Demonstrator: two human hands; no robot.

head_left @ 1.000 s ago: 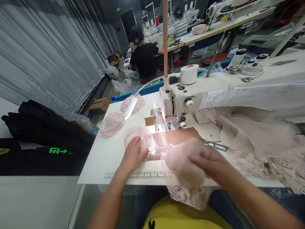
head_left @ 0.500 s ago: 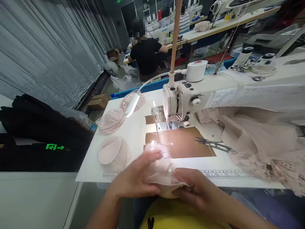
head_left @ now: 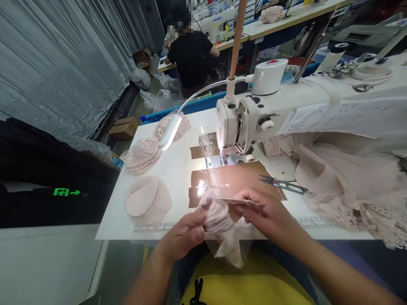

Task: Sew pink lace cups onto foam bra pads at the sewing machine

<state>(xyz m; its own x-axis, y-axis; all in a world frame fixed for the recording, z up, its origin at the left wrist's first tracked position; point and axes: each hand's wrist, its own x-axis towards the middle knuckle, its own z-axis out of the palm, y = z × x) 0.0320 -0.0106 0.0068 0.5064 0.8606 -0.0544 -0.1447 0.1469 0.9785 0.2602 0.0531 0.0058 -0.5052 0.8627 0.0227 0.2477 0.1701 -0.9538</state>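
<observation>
A pale beige piece of fabric [head_left: 222,224] with gathered folds hangs between my hands over the table's front edge. My left hand [head_left: 184,235] pinches its left side, and my right hand [head_left: 260,207] grips the edge at the right. Behind them stands a white sewing machine [head_left: 235,123], its needle area lit above the metal plate. Thread snips [head_left: 281,184] lie on the brown taped sheet [head_left: 235,178], just beyond my right hand. Round beige fabric pieces [head_left: 148,199] rest on the left of the table, with lace-covered cups [head_left: 143,156] behind them.
A lamp [head_left: 171,132] on a bent neck reaches over the table's left side. Beige lace fabric [head_left: 346,178] is heaped at the right, under the machine arm. A printed ruler [head_left: 152,228] runs along the front edge. Farther back, a person in black [head_left: 192,59] sits at another machine.
The fabric has been turned, and a folded tail now hangs down below my hands. My right hand has risen toward the brown sheet. The camera view has shifted slightly.
</observation>
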